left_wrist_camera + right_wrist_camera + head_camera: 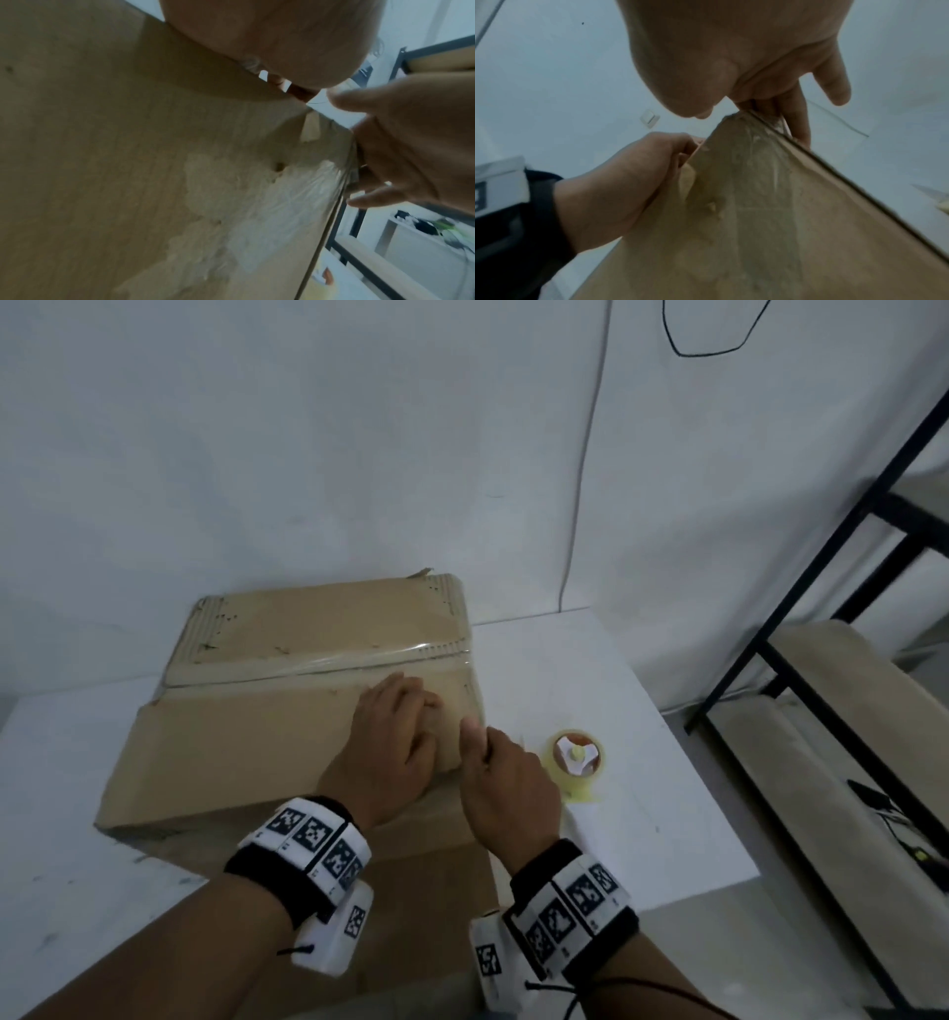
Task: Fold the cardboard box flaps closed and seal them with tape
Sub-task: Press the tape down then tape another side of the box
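Head view: my left hand (pixel 387 742) lies on the near flap (pixel 246 752) of the cardboard box (pixel 308 690), its fingers bent over the flap's right corner. My right hand (pixel 506 783), at about four o'clock from the left, pinches that same corner, thumb on top and fingers underneath, as the right wrist view shows. Clear tape (pixel 328 660) already runs along the seam at twelve o'clock from my hands, between the far flap (pixel 318 624) and the near one. The near flap looks not quite flat, so I judge the folding nearly done and the sealing only begun. The tape roll (pixel 577 755) sits on the white table (pixel 642 814) at three o'clock, just beside the box. A black shelf frame (pixel 801 629) stands further right.
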